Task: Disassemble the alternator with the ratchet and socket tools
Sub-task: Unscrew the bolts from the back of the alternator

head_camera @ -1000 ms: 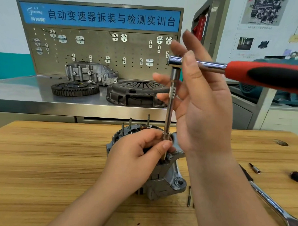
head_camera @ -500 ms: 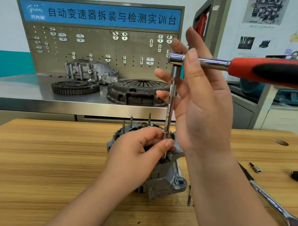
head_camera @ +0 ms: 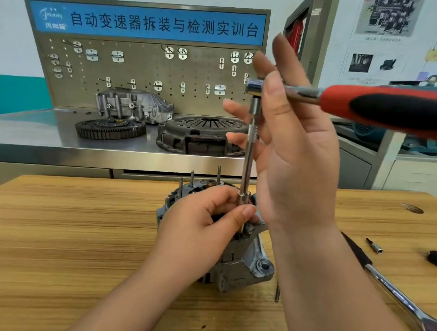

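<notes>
While the alternator point(head_camera: 243, 265) stands on the wooden table point(head_camera: 74, 234), left hand point(head_camera: 198, 229) pinching the socket point(head_camera: 241, 198) atop it, extension bar point(head_camera: 248, 161) upright, right hand point(head_camera: 299, 168) with fingers straight and spread behind the red-handled ratchet point(head_camera: 388, 109), thumb across its neck.

Ratchet point(head_camera: 338, 105): glossy chromed metal head and extension, matt red-and-black handle. Alternator point(head_camera: 243, 262) was dull grey cast metal, rough. Worktop point(head_camera: 74, 234) was grained wood, matt. Far bench point(head_camera: 40, 134) was brushed steel, faintly shiny.
</notes>
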`<state>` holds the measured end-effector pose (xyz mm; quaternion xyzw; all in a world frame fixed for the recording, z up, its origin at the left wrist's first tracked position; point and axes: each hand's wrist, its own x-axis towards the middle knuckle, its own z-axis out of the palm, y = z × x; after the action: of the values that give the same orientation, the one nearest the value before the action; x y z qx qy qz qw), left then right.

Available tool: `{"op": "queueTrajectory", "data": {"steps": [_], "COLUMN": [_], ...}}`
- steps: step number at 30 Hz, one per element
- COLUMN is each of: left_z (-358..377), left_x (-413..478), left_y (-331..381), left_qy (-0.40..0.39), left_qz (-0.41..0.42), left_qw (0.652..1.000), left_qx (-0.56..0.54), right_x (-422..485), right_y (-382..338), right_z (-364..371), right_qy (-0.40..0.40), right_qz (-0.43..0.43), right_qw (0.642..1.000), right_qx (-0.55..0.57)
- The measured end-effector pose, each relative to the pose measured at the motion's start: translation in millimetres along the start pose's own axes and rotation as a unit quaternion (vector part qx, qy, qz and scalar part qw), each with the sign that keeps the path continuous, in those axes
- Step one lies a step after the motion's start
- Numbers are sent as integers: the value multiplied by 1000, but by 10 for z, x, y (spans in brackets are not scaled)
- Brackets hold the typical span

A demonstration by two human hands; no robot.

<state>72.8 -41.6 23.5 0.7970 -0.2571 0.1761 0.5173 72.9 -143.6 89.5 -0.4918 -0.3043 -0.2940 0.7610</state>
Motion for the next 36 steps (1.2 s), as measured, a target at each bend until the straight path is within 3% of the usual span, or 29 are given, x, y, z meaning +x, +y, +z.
{"op": "queueTrajectory", "data": {"steps": [6, 14, 22, 29, 36], "left_z": [-8, -4, 0, 10, 8], "left_x": [-16, 0, -8, -1, -21], "left_y": [-25, -37, -49, -36, -14], "left_qy": [-15, -1, -11, 3, -1], "left_qz": [33, -4, 21, -10, 21], "left_qw": [999, 1000, 1000, 1000, 1000], "left_qx": [16, -19, -1, -29, -1], "right_x": [37, -20, 27, -22, -5], "right_y": [-2, -15, -23, -16, -30], "right_z": [-61, 15, -33, 19, -23], "right_qy": [-10, 19, 2, 2, 15], "right_qz": [141, -11, 138, 22, 100], "right_qw": [986, 1000, 984, 1000, 992], "right_qx": [90, -5, 116, 21, 71]}}
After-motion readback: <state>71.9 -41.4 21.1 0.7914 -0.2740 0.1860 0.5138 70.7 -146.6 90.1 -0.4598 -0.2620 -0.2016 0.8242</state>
